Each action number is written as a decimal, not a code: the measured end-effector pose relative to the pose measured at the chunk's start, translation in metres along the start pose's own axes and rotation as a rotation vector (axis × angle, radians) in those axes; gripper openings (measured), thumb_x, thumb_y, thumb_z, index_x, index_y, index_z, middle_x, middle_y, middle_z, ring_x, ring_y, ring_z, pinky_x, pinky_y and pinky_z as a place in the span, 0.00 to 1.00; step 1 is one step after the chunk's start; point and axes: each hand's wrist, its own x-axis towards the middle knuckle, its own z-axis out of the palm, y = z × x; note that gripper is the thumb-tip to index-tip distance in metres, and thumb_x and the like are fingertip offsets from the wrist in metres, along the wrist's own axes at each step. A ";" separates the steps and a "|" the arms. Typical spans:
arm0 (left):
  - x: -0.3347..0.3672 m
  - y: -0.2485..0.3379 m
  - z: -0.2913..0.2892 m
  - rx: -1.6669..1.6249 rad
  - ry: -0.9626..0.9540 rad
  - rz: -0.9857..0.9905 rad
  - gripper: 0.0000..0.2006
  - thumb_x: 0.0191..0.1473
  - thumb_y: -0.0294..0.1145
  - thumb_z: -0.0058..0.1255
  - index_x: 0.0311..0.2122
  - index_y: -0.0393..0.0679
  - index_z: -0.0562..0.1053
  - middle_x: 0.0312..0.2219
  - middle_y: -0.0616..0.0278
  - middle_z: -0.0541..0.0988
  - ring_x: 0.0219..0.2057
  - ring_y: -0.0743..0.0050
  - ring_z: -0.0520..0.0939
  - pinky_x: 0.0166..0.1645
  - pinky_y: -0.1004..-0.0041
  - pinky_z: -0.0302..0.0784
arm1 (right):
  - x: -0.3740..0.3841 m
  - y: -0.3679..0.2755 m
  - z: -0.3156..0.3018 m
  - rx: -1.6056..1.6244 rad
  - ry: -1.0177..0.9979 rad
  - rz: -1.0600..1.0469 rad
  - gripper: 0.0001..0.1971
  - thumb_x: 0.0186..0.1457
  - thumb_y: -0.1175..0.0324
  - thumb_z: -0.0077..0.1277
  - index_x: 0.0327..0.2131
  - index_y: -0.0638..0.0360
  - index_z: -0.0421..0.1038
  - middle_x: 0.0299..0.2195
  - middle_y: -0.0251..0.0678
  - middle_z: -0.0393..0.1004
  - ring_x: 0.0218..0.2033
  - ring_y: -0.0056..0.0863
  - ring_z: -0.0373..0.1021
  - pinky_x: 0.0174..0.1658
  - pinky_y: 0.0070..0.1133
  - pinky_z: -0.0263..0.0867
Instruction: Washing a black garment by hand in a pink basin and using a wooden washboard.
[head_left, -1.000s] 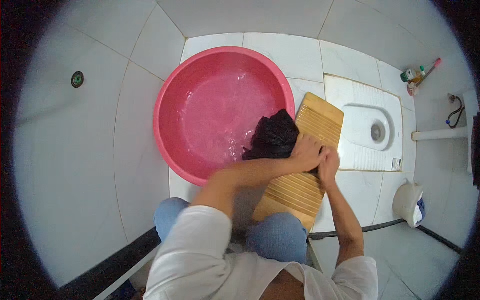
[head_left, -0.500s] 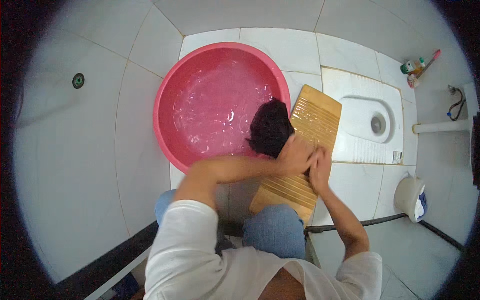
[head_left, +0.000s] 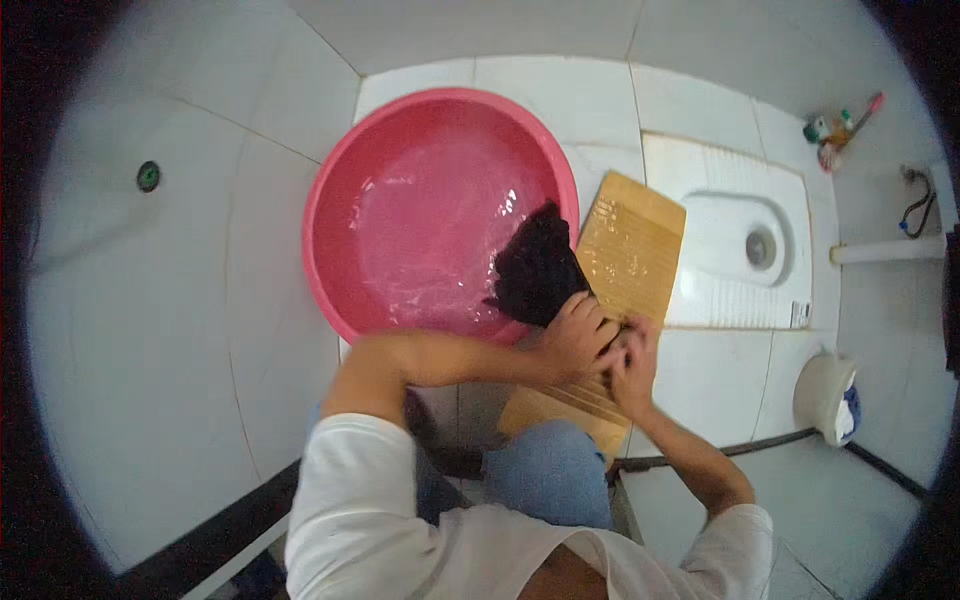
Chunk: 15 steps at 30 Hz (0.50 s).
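Note:
A black wet cloth (head_left: 540,268) hangs over the right rim of a pink basin (head_left: 315,262), its far part inside the basin. Its near end runs onto a wooden washboard (head_left: 633,245), which lies slanted along the basin's right side. My left hand (head_left: 580,338) is closed around the cloth over the board, fingers curled. Against it, my right hand (head_left: 634,368) is pinched on a dark bit of the same cloth, slightly blurred. What lies between the two hands is mostly hidden by the fingers.
Shallow, glinting water fills the basin. A white squat toilet (head_left: 740,240) is set in the floor right of the washboard. A pale bucket with cloths (head_left: 822,398) stands at the right wall, bottles and a pink-handled brush (head_left: 862,118) in the far right corner. My knee (head_left: 548,470) touches the board's near end.
Both hands have slid a little nearer to me along the washboard. The cloth is drawn out longer toward them.

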 end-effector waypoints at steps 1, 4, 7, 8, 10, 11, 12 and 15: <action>-0.017 0.013 -0.011 -0.024 -0.020 -0.010 0.18 0.51 0.47 0.45 0.31 0.39 0.73 0.31 0.52 0.73 0.42 0.52 0.71 0.55 0.54 0.57 | -0.023 -0.010 -0.002 0.014 -0.063 -0.089 0.09 0.51 0.65 0.47 0.31 0.62 0.68 0.43 0.51 0.63 0.46 0.48 0.61 0.47 0.37 0.57; -0.035 0.016 -0.013 -0.073 -0.166 -0.028 0.18 0.48 0.47 0.47 0.29 0.40 0.70 0.28 0.55 0.70 0.40 0.53 0.71 0.51 0.55 0.60 | -0.036 -0.019 0.017 -0.051 -0.048 -0.044 0.09 0.49 0.65 0.49 0.29 0.61 0.67 0.37 0.47 0.64 0.39 0.45 0.62 0.40 0.35 0.57; -0.012 -0.010 0.015 -0.277 -0.272 -0.088 0.14 0.44 0.45 0.48 0.25 0.44 0.71 0.26 0.56 0.71 0.35 0.54 0.71 0.40 0.57 0.61 | -0.009 0.001 0.027 0.094 0.021 -0.054 0.12 0.53 0.61 0.44 0.27 0.61 0.65 0.29 0.43 0.64 0.33 0.44 0.61 0.35 0.34 0.55; -0.010 -0.014 0.019 -0.281 -0.277 -0.098 0.14 0.44 0.45 0.48 0.25 0.44 0.71 0.26 0.56 0.71 0.35 0.54 0.71 0.40 0.57 0.61 | -0.003 0.005 0.029 0.150 0.023 -0.077 0.13 0.54 0.60 0.43 0.26 0.61 0.65 0.27 0.42 0.65 0.31 0.44 0.62 0.35 0.34 0.56; -0.002 -0.018 0.024 -0.327 -0.219 -0.084 0.13 0.43 0.44 0.48 0.23 0.43 0.73 0.26 0.53 0.75 0.32 0.53 0.74 0.38 0.58 0.63 | 0.006 0.025 0.035 0.111 0.004 -0.107 0.13 0.55 0.60 0.41 0.26 0.61 0.65 0.26 0.43 0.65 0.29 0.44 0.62 0.34 0.34 0.56; 0.009 -0.022 0.028 -0.335 -0.215 -0.077 0.13 0.43 0.44 0.48 0.23 0.43 0.73 0.26 0.53 0.75 0.32 0.53 0.74 0.38 0.58 0.63 | 0.013 0.033 0.032 0.065 -0.008 -0.149 0.14 0.56 0.60 0.40 0.25 0.61 0.65 0.25 0.44 0.66 0.28 0.45 0.63 0.33 0.35 0.57; 0.017 -0.027 0.031 -0.345 -0.289 -0.140 0.14 0.44 0.44 0.48 0.24 0.42 0.74 0.25 0.51 0.76 0.30 0.52 0.75 0.37 0.58 0.64 | 0.022 0.038 0.033 0.065 -0.006 -0.151 0.14 0.56 0.60 0.40 0.25 0.61 0.65 0.25 0.44 0.66 0.28 0.45 0.63 0.33 0.35 0.57; 0.039 -0.032 0.027 -0.323 -0.358 -0.244 0.15 0.45 0.43 0.48 0.23 0.40 0.75 0.25 0.49 0.78 0.28 0.50 0.77 0.37 0.58 0.66 | 0.045 0.046 0.033 0.140 0.084 -0.243 0.14 0.56 0.61 0.39 0.25 0.61 0.67 0.23 0.46 0.68 0.25 0.46 0.64 0.31 0.35 0.58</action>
